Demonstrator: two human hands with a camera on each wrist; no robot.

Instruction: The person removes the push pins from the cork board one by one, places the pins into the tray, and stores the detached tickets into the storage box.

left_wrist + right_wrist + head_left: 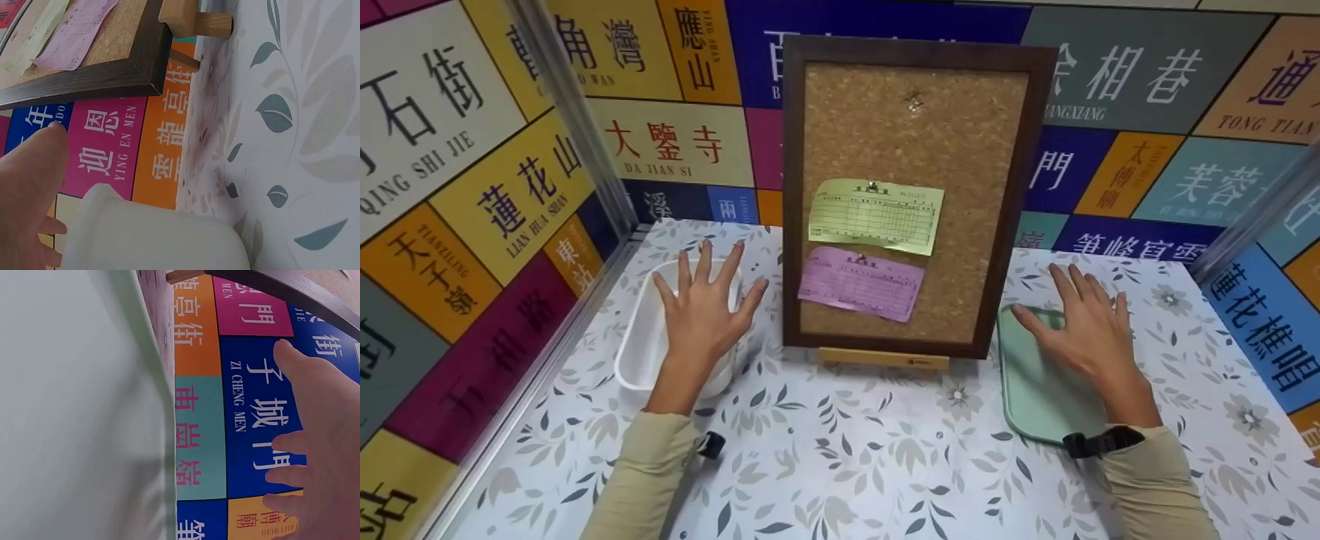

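Note:
A cork board in a dark wooden frame (pixel 911 195) stands on a small wooden easel (pixel 883 358) at the middle of the table. A yellow slip (pixel 876 215) and a pink slip (pixel 860 283) are pinned to it. My left hand (pixel 701 315) hovers with fingers spread over a white plastic tub (pixel 639 345), left of the board. The tub's rim (pixel 152 230) and my left thumb (pixel 34 169) show in the left wrist view. My right hand (pixel 1084 330) lies open over a pale green tray (pixel 1039 390), right of the board. The tray surface (pixel 73 410) fills the right wrist view.
The table wears a white cloth with a grey leaf print (pixel 847 457). Walls covered in coloured signs with Chinese characters (pixel 472 195) close in on the left, back and right. A metal post (pixel 574 112) runs up the left corner.

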